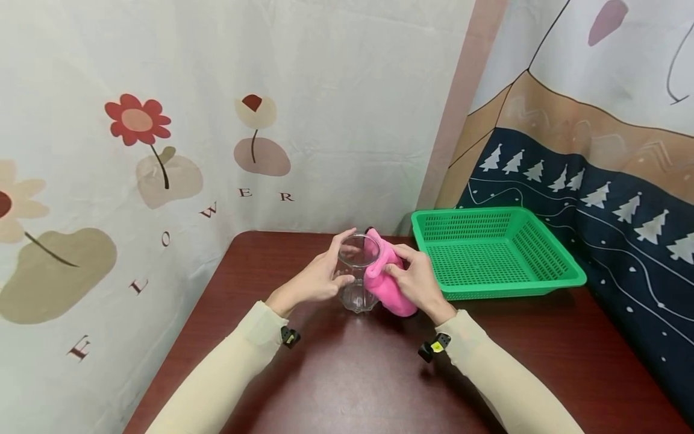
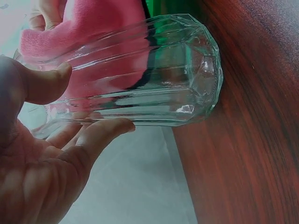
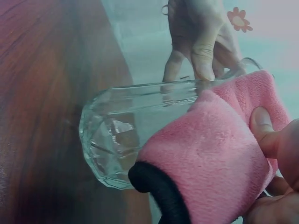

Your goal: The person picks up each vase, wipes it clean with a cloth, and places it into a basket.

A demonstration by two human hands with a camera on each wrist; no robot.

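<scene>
A clear glass vase (image 1: 358, 295) with a faceted base stands upright in the middle of the head view. My left hand (image 1: 317, 274) grips it around the upper part, thumb on the near side and fingers behind. In the left wrist view the ribbed glass wall (image 2: 177, 70) shows the pink cloth through it. My right hand (image 1: 417, 277) pinches the pink cloth (image 1: 393, 292), a fluffy piece with black edging, thumb on top. The cloth lies against the vase's right side, up at the rim, and in the right wrist view it covers part of the glass (image 3: 112, 140).
A green plastic basket (image 1: 558, 283) with slotted walls stands at the table's back right, just beyond my right hand. The dark red-brown table (image 1: 336, 386) meets a printed curtain (image 1: 347, 108) behind it and another with white trees (image 1: 623, 253) on the right.
</scene>
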